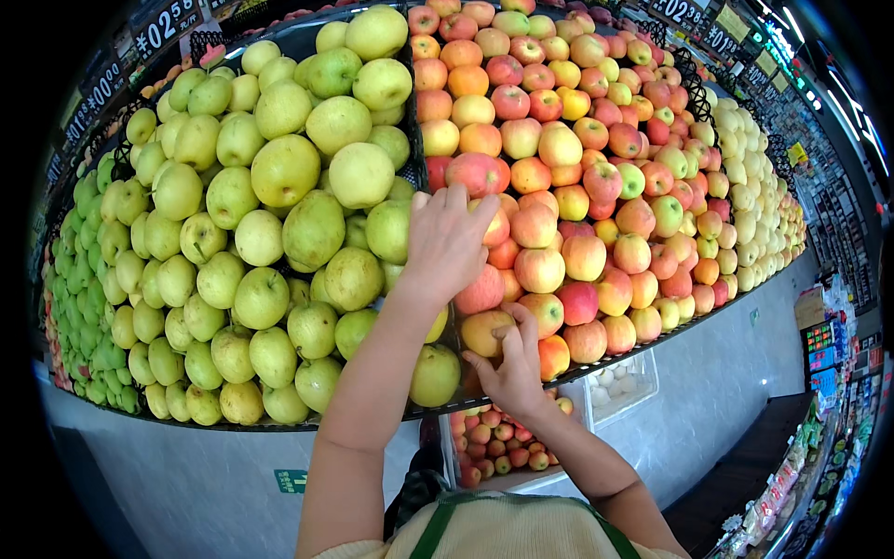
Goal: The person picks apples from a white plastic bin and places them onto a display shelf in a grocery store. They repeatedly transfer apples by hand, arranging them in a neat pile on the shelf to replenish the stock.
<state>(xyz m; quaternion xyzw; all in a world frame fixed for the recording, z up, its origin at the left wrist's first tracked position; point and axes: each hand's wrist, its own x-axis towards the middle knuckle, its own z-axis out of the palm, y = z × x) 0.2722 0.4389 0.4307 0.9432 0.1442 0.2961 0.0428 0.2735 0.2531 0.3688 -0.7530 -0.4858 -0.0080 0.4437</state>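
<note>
My left hand reaches up to the left edge of the red and orange apples, beside the divider; its fingers touch a red apple, and whether it grips one is hidden. Nearer to me, my right hand has its thumb and fingers around a yellow-orange apple at the front corner of the apple section. Between the two hands lies a pinkish-red apple. Left of the divider are heaped yellow-green pears, one large pear resting at the front edge.
The display's black front rim curves across. Below it stand a box of small apples and a white crate of pale round produce. Green fruit fills the far left, pale yellow fruit the right. Price signs line the back.
</note>
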